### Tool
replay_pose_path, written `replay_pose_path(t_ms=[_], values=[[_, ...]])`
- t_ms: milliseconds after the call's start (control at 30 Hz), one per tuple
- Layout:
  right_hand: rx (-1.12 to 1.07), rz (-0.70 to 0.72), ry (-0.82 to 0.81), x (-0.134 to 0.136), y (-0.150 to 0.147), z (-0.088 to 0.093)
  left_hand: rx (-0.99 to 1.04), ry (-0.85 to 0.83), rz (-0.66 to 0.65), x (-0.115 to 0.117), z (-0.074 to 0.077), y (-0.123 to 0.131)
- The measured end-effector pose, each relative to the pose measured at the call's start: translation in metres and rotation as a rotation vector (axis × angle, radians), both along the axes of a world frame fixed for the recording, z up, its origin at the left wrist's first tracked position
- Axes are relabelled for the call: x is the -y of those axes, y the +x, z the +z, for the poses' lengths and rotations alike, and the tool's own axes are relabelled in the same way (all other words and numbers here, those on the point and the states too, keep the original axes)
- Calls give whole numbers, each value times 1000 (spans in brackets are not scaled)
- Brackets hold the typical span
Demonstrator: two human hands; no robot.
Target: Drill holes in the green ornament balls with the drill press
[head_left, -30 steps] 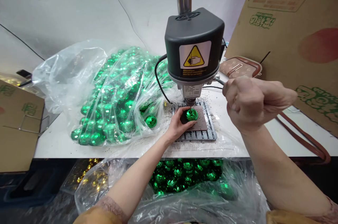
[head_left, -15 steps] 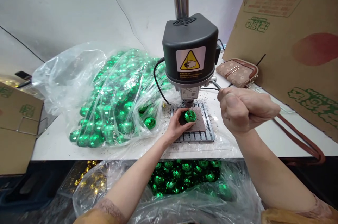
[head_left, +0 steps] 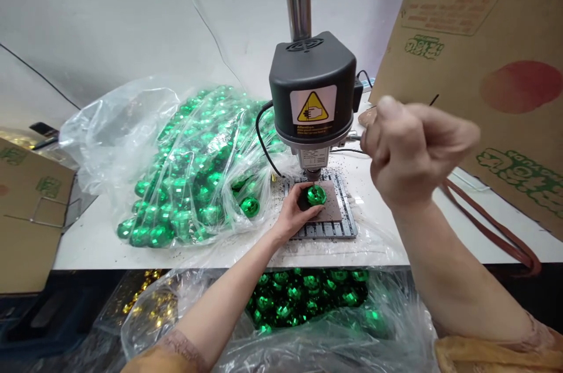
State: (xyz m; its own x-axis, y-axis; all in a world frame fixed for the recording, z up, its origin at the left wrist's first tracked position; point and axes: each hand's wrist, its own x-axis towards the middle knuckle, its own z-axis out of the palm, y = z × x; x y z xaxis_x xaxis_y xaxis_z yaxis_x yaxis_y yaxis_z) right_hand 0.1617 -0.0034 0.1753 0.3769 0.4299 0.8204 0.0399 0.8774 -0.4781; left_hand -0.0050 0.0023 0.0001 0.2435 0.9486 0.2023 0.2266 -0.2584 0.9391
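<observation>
My left hand [head_left: 295, 210] pinches a shiny green mirrored ball [head_left: 316, 195] between thumb and fingers. The ball rests on a brown pad [head_left: 331, 209] over the slotted metal base [head_left: 347, 226] of a black drill press [head_left: 313, 82]. Right above the ball is the drill's chuck [head_left: 313, 175]; whether the bit is inside the ball I cannot tell. On the right, my right hand [head_left: 409, 150] is closed in a fist around the press's feed lever [head_left: 353, 138], most of which the hand hides.
A clear plastic bag [head_left: 193, 162] full of green balls lies left of the press, one loose ball [head_left: 250, 206] at its mouth. Below the table edge sits another bag of green balls [head_left: 308, 297]. Cardboard boxes [head_left: 475, 103] flank both sides. A brown strap [head_left: 492, 226] lies at right.
My right hand has risen with the lever and now covers most of the patterned pouch. My left hand and the ball stay in place under the drill.
</observation>
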Motion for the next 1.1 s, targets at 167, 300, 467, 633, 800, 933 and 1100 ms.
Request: replay_pose_path(t_ms=[167, 300, 467, 633, 800, 933, 1100], values=[[28, 85, -144, -14, 5, 32, 19, 94, 148, 13, 9, 0], [32, 78, -139, -17, 6, 31, -147, 337, 94, 56, 17, -25], [11, 79, -110, -15, 4, 30, -615, 581, -397, 132, 9, -73], [5, 63, -110, -15, 2, 32, -764, 623, -378, 146, 10, -98], [-23, 92, -110, -20, 4, 28, -849, 526, 194, 74, 29, -109], [-60, 104, -140, -21, 5, 27, -1053, 315, 283, 25, 32, -119], [-56, 136, -132, -23, 4, 27, -787, 394, 291, 25, 44, -108]])
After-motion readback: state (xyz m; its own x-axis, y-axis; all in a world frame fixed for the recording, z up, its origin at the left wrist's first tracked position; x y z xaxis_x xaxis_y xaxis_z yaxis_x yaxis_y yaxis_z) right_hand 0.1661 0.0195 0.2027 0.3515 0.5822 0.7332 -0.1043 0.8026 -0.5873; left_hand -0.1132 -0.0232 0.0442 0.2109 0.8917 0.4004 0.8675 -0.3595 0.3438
